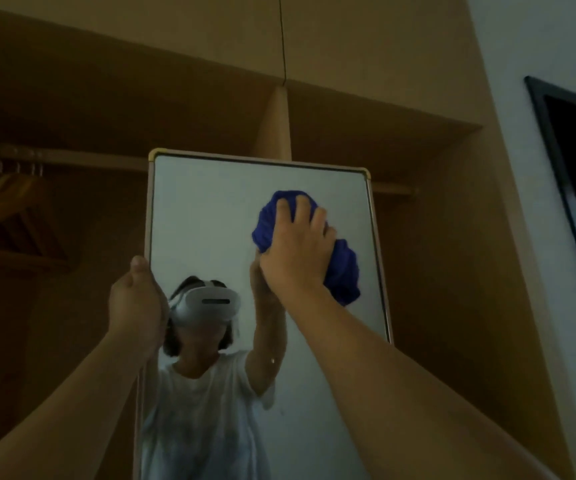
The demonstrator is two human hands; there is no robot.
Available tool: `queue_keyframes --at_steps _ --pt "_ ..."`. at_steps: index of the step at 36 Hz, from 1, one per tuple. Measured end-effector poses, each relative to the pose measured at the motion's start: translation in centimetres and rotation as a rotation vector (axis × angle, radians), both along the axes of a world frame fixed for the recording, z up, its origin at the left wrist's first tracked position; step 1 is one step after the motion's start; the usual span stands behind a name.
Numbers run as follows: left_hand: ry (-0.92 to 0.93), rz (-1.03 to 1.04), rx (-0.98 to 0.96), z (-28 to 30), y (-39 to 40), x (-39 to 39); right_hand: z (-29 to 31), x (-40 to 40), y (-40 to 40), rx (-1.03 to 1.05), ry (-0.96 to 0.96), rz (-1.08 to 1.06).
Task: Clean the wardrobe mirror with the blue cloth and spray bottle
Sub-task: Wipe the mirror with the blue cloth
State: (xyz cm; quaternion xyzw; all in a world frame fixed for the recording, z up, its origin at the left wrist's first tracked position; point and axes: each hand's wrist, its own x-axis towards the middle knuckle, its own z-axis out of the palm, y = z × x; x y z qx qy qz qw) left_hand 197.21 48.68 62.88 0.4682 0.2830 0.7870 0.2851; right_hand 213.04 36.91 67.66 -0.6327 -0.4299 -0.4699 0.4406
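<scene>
- Your right hand [297, 251], fingers curled over the bunched blue cloth [343, 268], presses it on the mirror [203, 216], upper right of centre.
- Your left hand [137, 299] grips the mirror's left edge; brace there.
- Wipe in overlapping strokes toward the corners.
- Spray bottle: not visible.

The cloth [343, 268] is deep blue, plain. The mirror [210, 216] shows pale grey-white glass inside a light beige frame with gold corner caps. The wardrobe [349, 98] is tan wood; its hangers [20, 209] are orange-brown. Reflected, the headset [207, 303] is white and the T-shirt [200, 420] white with faint grey mottling.
</scene>
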Motion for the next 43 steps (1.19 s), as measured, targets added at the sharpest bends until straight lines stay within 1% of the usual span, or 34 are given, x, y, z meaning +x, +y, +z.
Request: queue_keyframes --at_steps 3,7,10,14,16,19,23,25,28,31,33,35,37,40,43 --pt "0.03 -0.023 -0.001 0.1 -0.7 0.2 -0.8 -3.3 0.7 -0.008 -0.051 0.055" --pt "0.048 -0.125 -0.033 0.2 -1.6 -0.1 -2.9 -6.2 1.8 -0.048 -0.132 0.11" --pt "0.065 -0.121 -0.044 0.4 -2.0 -0.3 -3.6 -6.2 2.2 -0.084 -0.191 0.14" --pt "0.021 -0.127 -0.027 0.4 -2.4 -0.3 -2.3 -4.6 1.8 -0.078 -0.291 0.085" --pt "0.081 -0.074 0.0 0.4 -2.2 -0.7 -0.8 -3.9 1.4 -0.05 -0.248 0.071" --pt "0.147 -0.095 0.007 0.5 -2.0 -1.1 1.6 -3.5 1.2 -0.03 -0.165 0.03" --pt "0.104 -0.214 -0.06 0.7 -2.1 -1.0 3.3 -4.4 1.8 -0.015 -0.146 -0.006" --pt "0.102 -0.261 -0.079 0.8 -2.5 -0.9 3.3 -5.3 2.4 -0.023 -0.192 -0.002" --pt "0.117 -0.311 -0.134 0.9 -2.7 -1.2 2.8 -6.9 3.3 -0.068 -0.326 0.039" --pt "0.156 -0.403 -0.198 0.5 -2.5 -1.5 1.6 -8.4 4.1 -0.126 -0.435 0.081" --pt "0.16 -0.445 -0.196 0.2 -3.0 -1.6 0.5 -8.9 4.5 -0.145 -0.465 0.1" --pt "0.169 -0.452 -0.152 -0.1 -2.8 -1.5 -0.7 -9.2 4.6 -0.162 -0.47 0.114" --pt "0.135 -0.483 -0.119 -0.2 -2.8 -1.3 -1.8 -9.2 4.6 -0.184 -0.469 0.129" --pt "-0.01 -0.583 -0.128 -0.3 -3.2 -1.2 -3.1 -8.9 4.3 -0.202 -0.495 0.139" --pt "-0.043 -0.574 -0.141 -0.3 -3.3 -1.4 -4.6 -8.7 4.1 -0.215 -0.514 0.136"
